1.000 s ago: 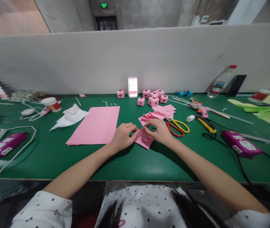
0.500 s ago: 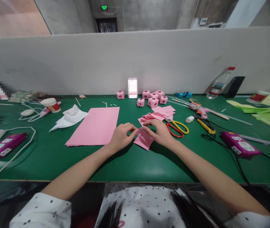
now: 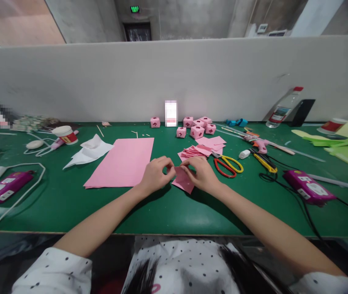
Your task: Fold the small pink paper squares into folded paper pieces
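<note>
A small pink paper square (image 3: pixel 184 182) is pinched along its far edge by both hands above the green table. My left hand (image 3: pixel 158 173) is closed, thumb and forefinger at the far left corner of the paper. My right hand (image 3: pixel 201 171) is closed too, its fingertips on the far edge and partly covering the sheet. Just beyond the right hand lies a pile of cut pink paper pieces (image 3: pixel 194 151). Red and yellow scissors (image 3: pixel 229 165) rest beside that pile. To the left of my left hand is a stack of large pink sheets (image 3: pixel 125 161).
Several folded pink paper cubes (image 3: pixel 197 132) stand near the partition, by a propped phone (image 3: pixel 170 113). A glue gun (image 3: pixel 261 145), a yellow cutter (image 3: pixel 265 161) and a purple power strip (image 3: pixel 309 187) lie right. Left are white tissue (image 3: pixel 91 150) and a paper cup (image 3: pixel 65 134).
Both hands have shifted slightly to the left and lie a little closer together. The paper square now looks flatter, with its far edge visible between the fingertips.
</note>
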`<state>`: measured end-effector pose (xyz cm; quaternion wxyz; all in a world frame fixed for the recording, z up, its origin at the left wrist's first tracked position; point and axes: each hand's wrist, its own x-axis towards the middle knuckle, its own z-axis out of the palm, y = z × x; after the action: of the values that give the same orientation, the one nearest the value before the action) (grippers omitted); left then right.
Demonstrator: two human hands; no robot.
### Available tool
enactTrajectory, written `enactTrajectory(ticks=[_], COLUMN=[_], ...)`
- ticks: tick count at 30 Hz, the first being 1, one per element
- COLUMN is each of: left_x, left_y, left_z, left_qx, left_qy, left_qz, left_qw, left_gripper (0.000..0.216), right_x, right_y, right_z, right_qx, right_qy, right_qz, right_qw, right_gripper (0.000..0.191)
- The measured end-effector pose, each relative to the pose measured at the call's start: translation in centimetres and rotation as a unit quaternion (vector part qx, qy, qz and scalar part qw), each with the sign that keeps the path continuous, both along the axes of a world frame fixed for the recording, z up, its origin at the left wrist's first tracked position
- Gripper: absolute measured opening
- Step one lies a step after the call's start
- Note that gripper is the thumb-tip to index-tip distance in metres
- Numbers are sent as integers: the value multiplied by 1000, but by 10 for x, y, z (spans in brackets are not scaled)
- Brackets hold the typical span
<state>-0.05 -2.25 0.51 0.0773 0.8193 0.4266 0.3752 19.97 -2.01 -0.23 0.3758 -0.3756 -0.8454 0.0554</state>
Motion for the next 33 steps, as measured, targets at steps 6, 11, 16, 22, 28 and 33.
enactTrajectory(ticks=[6, 11, 16, 22, 28, 33], left_x=[-9, -13, -5, -3, -3, -4], left_y=[8, 12, 7, 5, 6, 7], left_z=[1, 4, 4, 3, 1, -6], left_qx=[-2, -40, -134, -165, -178, -151], left_qy=[-33, -88, -128, -182, -176, -44], left_qz=[22, 3, -86, -108, -97, -99], left_qw=[999, 995, 979, 963, 963, 983], left_gripper=[11, 14, 40, 41, 43, 51], right_x=[10, 13, 5, -4, -3, 36], right_y=[3, 7, 7, 1, 2, 29], right_z=[7, 10, 7, 3, 8, 11], right_qx=[-13, -114, -243, -293, -291, -170], right_qy=[51, 216, 328, 325, 319, 348], right_qz=[-45, -66, 4, 49, 48, -59], right_qw=[998, 967, 913, 898, 901, 920], right_gripper=[13, 22, 31, 34, 27, 27])
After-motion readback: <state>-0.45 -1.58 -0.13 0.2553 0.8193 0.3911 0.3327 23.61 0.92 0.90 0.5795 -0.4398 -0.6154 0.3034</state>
